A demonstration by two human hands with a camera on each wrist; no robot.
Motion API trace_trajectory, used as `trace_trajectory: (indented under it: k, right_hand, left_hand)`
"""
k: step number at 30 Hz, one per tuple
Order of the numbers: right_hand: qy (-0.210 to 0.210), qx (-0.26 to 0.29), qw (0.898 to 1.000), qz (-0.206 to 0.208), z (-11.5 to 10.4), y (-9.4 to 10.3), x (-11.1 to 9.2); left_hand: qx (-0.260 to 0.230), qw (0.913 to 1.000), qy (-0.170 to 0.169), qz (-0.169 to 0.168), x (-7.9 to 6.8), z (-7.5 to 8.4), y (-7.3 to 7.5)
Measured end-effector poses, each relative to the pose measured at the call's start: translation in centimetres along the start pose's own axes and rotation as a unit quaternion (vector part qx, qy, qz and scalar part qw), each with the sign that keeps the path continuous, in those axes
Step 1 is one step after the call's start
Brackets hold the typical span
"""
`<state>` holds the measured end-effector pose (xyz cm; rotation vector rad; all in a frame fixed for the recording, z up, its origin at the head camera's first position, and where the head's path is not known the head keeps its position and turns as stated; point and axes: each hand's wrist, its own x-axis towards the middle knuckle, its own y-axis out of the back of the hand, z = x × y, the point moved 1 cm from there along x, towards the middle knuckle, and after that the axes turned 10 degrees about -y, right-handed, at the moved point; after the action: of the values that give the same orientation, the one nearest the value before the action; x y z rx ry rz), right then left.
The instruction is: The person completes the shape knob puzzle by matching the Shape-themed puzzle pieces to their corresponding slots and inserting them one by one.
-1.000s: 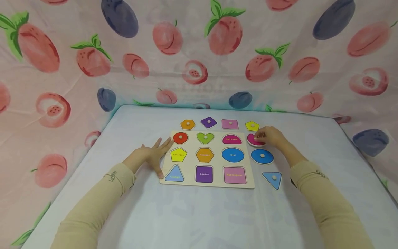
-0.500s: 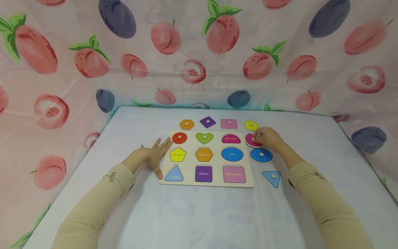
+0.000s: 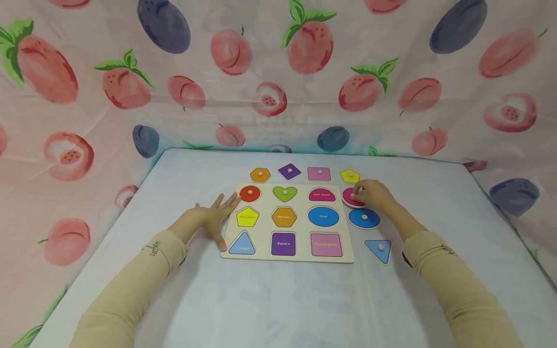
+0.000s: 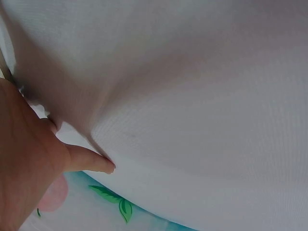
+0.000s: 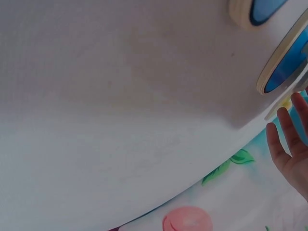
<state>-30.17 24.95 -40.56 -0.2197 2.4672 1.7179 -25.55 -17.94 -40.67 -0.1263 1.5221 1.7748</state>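
On white table (image 3: 287, 299), board (image 3: 263, 234) (fruit-print backdrop (image 3: 304, 106)).

A white counter (image 3: 287, 299) carries a pale rectangular board (image 3: 263, 237) — four knobbed colourful shapes (image 3: 295, 171) behind it, a blue oval (image 3: 359, 222) and light-blue triangle (image 3: 379, 252) at right.

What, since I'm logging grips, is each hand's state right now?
Left hand: open and spread, touching the board.
Right hand: closed, pinching the magenta piece.
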Motion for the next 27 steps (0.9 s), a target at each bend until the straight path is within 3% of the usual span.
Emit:
trace_trajectory:
  k: [9, 18, 27]
  right_hand:
    - [-0.007, -0.010, 1.000, 0.023, 0.02, -0.28, -0.18]
    - [0.045, 0.023, 0.994, 0.092, -0.36, -0.54, -0.33]
    - [0.050, 0.040, 0.994, 0.090, -0.72, -0.65, -0.68]
  left_hand:
    - [-0.001, 1.0000, -0.003, -0.001, 0.16, -0.11, -0.11]
    - [-0.003, 1.0000, 0.000, -0.002, -0.08, 0.06, 0.13]
    - [-0.001, 1.0000, -0.005, 0.000, 0.13, -0.14, -0.04]
